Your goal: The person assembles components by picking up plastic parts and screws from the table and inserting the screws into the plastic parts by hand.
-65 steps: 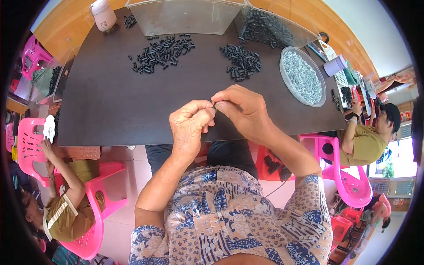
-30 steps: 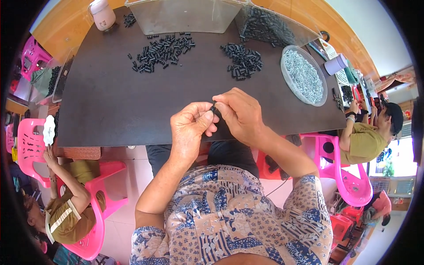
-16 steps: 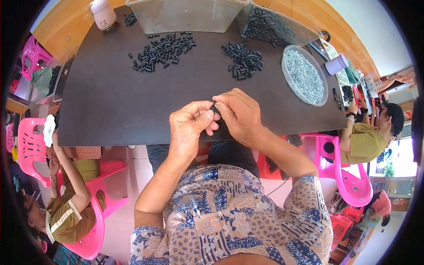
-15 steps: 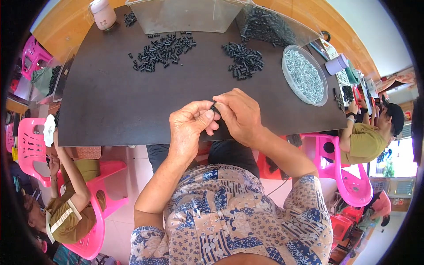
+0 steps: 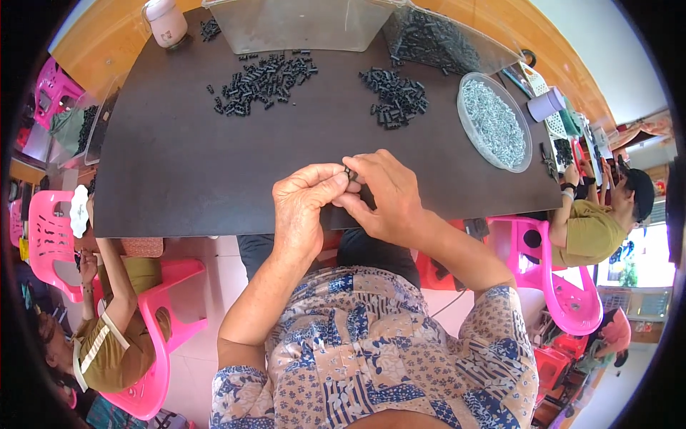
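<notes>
Near the front edge of the dark table (image 5: 179, 179), my two hands meet around a small black part (image 5: 349, 172). My left hand (image 5: 307, 196) pinches it between thumb and fingers. From the other side, my right hand (image 5: 388, 193) has its fingers closed on the same part, which is mostly covered by fingertips. Beyond my hands lie two heaps of small black cylindrical parts, a wider left heap (image 5: 264, 82) and a smaller right heap (image 5: 397, 100). Small silvery metal pieces (image 5: 494, 123) fill a round clear tray (image 5: 465, 130) to the right.
At the far edge stand a clear plastic bin (image 5: 300, 28) and a second bin of black parts (image 5: 432, 43). A pink-white cup (image 5: 166, 27) is far left; a purple cup (image 5: 545, 105) and pliers-like tool (image 5: 549, 161) are right. People sit on pink chairs (image 5: 572, 304) at both sides.
My right hand has turned slightly and its lower fingers have come in under the part beside my left fingers. Both hands stay in nearly the same place.
</notes>
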The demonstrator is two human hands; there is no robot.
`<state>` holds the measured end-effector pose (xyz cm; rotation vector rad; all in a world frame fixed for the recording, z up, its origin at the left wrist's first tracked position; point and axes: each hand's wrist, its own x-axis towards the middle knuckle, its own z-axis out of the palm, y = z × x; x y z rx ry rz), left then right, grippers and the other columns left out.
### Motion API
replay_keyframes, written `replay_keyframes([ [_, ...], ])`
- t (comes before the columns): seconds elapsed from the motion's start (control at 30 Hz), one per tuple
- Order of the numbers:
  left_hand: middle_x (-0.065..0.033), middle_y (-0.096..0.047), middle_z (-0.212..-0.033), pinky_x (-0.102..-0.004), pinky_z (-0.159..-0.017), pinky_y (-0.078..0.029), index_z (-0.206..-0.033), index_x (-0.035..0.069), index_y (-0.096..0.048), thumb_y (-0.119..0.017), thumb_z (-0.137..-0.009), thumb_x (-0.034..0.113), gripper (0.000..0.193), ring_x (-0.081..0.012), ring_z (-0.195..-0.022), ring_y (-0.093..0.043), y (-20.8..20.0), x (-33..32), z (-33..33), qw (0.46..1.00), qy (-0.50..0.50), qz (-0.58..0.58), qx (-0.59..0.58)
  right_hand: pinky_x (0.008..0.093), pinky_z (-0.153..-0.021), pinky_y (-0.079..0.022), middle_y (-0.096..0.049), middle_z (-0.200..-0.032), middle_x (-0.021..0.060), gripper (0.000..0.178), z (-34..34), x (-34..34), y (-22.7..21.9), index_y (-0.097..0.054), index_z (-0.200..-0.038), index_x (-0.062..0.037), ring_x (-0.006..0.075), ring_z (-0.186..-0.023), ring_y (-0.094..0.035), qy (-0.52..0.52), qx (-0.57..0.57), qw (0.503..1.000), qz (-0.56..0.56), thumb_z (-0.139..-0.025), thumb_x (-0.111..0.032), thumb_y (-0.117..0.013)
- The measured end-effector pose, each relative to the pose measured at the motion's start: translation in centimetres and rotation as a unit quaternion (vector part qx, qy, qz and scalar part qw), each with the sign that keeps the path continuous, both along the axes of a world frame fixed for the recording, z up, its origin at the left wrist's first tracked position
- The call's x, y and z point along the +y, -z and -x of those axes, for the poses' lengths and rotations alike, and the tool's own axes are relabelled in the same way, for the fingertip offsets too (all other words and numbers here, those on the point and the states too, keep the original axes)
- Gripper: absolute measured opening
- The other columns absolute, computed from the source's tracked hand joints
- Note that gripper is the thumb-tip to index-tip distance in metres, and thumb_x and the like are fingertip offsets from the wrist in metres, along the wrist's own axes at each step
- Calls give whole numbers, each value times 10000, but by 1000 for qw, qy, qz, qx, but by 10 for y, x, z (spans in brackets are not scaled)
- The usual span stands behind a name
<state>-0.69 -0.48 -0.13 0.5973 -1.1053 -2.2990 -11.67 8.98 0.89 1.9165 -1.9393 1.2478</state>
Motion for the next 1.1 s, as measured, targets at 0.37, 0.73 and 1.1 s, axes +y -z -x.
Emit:
replay_keyframes([
  [0.37, -93, -647, -790, -253, -629, -482, -900, -54, -634, -564, -881, 131, 199, -144, -645, -592, 1, -6, -8, 994, 105, 7, 6, 342, -517, -441, -541, -743, 98, 422, 10, -1, 9, -518, -947, 27, 243, -591, -525, 0, 60, 995, 79, -561, -3, -687],
  [0.73, -97, -616, -723, -238, -583, -464, -868, -88, -618, -555, -871, 80, 179, -132, -601, -557, 2, 5, -4, 998, 64, 6, 5, 331, -466, -414, -494, -649, 70, 349, 13, 0, 16, -523, -869, 24, 235, -520, -496, -36, 49, 994, 95, -552, 18, -669],
  [1.1, -92, -653, -794, -243, -590, -461, -989, -39, -633, -576, -891, 207, 271, -135, -626, -592, 1, -2, -4, 978, 86, 175, -80, 372, -574, -477, -585, -783, 122, 321, 24, 9, 8, -563, -948, 12, 285, -684, -571, 6, 46, 998, 38, -667, -82, -687],
])
